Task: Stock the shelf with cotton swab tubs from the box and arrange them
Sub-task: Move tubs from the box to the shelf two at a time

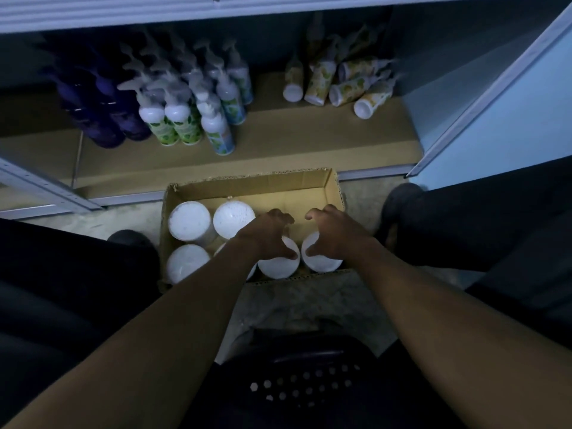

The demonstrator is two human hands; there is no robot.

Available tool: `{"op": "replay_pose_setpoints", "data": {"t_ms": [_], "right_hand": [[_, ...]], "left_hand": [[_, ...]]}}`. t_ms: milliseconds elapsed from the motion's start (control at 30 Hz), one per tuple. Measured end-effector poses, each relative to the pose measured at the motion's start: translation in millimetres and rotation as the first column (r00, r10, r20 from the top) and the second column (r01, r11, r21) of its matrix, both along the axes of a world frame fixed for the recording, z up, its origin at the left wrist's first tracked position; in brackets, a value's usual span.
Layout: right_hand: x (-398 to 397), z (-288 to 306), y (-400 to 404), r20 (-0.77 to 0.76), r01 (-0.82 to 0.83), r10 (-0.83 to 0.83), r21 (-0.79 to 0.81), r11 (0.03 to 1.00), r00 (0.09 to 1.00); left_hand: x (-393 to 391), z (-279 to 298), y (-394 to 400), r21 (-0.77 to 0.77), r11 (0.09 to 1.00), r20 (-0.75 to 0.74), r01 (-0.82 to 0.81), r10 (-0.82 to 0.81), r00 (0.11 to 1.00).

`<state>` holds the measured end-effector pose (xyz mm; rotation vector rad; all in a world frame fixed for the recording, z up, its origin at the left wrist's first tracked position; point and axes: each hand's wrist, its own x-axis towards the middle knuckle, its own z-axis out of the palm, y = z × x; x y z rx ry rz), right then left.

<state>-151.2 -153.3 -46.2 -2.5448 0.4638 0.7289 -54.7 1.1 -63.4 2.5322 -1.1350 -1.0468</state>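
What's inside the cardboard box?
The cardboard box holds round white tubs. Six show, at least partly. The left hand and right hand each grip one near the front, and the left arm partly covers another. The back right corner shows bare cardboard.

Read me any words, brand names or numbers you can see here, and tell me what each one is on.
No text can be read.
Green-labelled pump bottles: print too blurred.
Yellow-labelled bottles: print too blurred.
Dark purple bottles: too dark to tell.
Tubs and cardboard box: no print shows.
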Motion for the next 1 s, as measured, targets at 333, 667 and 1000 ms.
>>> {"op": "replay_pose_setpoints", "data": {"t_ms": [333,667,1000], "right_hand": [[-11,-27,5,-0.099,-0.012,0.012,-0.004,1.0,0.995],[-13,-40,7,-0.117,0.019,-0.019,0.003,1.0,0.993],[-15,-42,8,-0.103,0.025,-0.024,0.01,1.0,0.994]], "left_hand": [[-11,-27,0,0.08,0.995,-0.002,0.067,-0.067,0.998],[-21,-37,-1,0.065,0.996,0.022,0.054,-0.055,0.998],[-20,-33,-4,0.148,0.987,-0.022,0.062,-0.06,0.998]]}}
